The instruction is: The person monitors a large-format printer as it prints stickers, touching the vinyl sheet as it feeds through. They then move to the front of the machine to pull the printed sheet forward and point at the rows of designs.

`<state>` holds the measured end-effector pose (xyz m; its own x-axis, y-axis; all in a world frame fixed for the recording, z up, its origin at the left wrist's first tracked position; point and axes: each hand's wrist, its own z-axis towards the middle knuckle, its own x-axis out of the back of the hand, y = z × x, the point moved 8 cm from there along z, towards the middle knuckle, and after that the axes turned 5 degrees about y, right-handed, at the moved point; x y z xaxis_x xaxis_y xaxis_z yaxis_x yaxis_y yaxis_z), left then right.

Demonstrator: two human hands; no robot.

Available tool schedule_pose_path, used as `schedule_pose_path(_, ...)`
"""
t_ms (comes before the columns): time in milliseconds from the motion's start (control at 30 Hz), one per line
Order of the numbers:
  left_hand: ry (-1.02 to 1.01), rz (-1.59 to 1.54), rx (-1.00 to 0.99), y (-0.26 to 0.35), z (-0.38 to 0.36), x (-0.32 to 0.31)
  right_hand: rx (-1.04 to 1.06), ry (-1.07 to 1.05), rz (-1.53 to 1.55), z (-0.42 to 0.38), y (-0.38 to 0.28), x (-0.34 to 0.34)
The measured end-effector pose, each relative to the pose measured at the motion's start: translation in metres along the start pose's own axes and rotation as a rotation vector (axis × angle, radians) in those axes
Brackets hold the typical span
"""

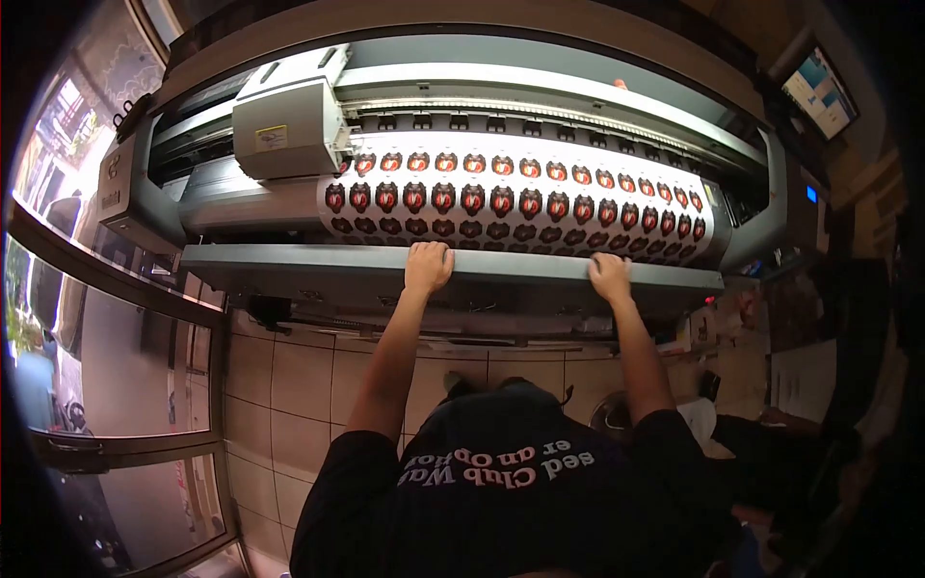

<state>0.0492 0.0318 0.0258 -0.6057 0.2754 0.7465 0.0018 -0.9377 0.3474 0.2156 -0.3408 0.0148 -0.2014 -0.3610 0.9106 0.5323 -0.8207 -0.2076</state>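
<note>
A wide-format printer stretches across the view, its white carriage (289,130) over the left end of the printed sheet (525,154). Rows of red and black emblems cover the sheet, which curves down behind the grey front bar (520,260). My left hand (429,267) is closed over the top edge of this bar, near its middle. Further right, my right hand (610,275) grips the same bar with curled fingers. Both thumbs and the undersides of the fingers are partly hidden. Neither hand touches the printed emblems.
Glass doors (125,356) stand on the left. Tiled floor (255,385) lies below the printer. A lit monitor (819,91) is at the upper right, above the printer's small blue display (811,195). Another person's arm (776,417) shows dimly at the right.
</note>
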Motion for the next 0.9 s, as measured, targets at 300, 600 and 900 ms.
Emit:
schedule_pose_path(300,0.045,0.018,-0.044,0.004,-0.002,0.000,-0.109,0.025,0.142,0.005,-0.081,-0.007)
schedule_pose_path(600,0.088,0.083,-0.094,0.006,-0.001,-0.002,-0.125,0.102,0.138,0.003,-0.077,-0.004)
schedule_pose_path(900,-0.019,0.070,-0.048,0.002,0.003,-0.004,-0.114,0.169,0.093,0.003,-0.080,-0.002)
